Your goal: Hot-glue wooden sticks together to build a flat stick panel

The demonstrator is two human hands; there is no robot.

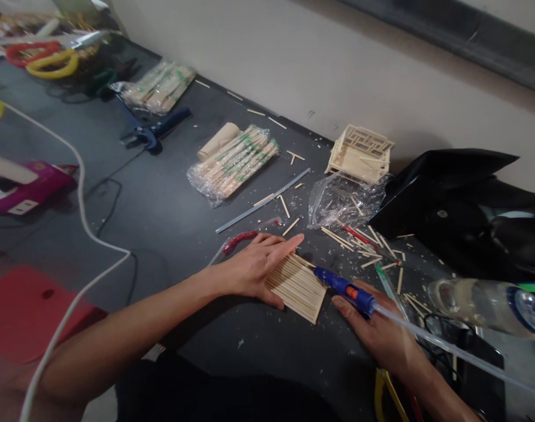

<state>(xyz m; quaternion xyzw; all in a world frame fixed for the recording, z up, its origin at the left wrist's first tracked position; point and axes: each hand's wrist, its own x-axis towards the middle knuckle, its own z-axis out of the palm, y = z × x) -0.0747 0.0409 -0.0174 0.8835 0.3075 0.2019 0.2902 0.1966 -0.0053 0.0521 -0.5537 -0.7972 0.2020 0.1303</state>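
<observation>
My left hand [256, 266] holds a flat panel of thin wooden sticks [300, 293] set side by side, its thumb along the near edge and fingers over the far edge. My right hand [381, 328] is wrapped round a blue glue gun [341, 287] with an orange part. A long clear glue stick [443, 340] runs out of the gun's back. The nozzle is at the panel's far right edge; whether it touches, I cannot tell. Just beyond my left hand lies a red-and-clear tube-like piece [239, 239].
Loose sticks [337, 239] lie beyond the gun, near a small wooden stick model [361, 153] and crumpled plastic. A clear bottle [478, 308] lies at right beside a black bag [452, 217]. Wrapped stick packs [238, 167], blue pliers [153, 132] and a white cord [85, 217] are leftward.
</observation>
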